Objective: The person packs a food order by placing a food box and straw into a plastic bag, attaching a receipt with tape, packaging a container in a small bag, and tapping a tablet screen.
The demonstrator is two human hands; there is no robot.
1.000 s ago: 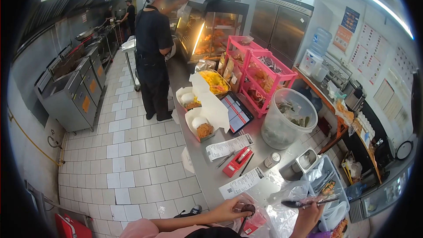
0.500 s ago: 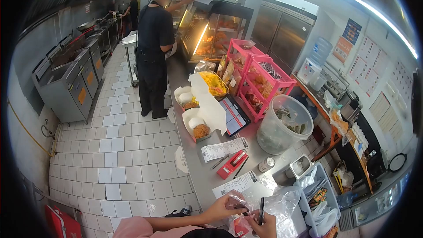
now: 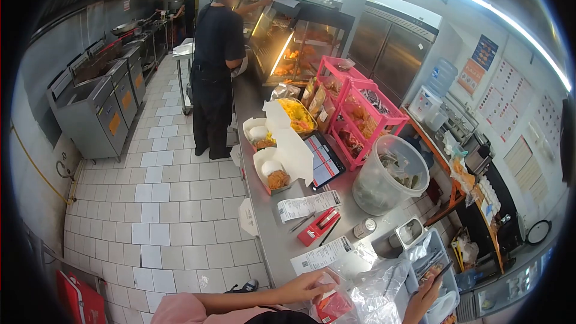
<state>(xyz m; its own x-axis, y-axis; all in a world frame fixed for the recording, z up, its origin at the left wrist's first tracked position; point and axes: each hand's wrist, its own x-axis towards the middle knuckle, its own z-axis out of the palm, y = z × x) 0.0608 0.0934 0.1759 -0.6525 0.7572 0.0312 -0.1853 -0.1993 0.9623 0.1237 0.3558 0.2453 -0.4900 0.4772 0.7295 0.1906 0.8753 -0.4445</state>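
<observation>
Clear plastic bag [image 3: 343, 293], crumpled, is held; red-and-white pack [image 3: 333, 308] is seen through its film. Slim dark implement [image 3: 444, 272] is held tilted, apart, right of the bag.

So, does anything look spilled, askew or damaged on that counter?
Nothing looks spilled or damaged. The most untidy spot is the crumpled clear plastic on the steel counter, between the left hand and right hand: it lies loose and bunched.

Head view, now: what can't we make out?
All in the head view:
Dark slim item: type unclear; lower end hidden by the right hand.
Red-and-white package: partly hidden by the left hand.
Nearer receipt: print too small.
Wall chart: text too small.
</observation>
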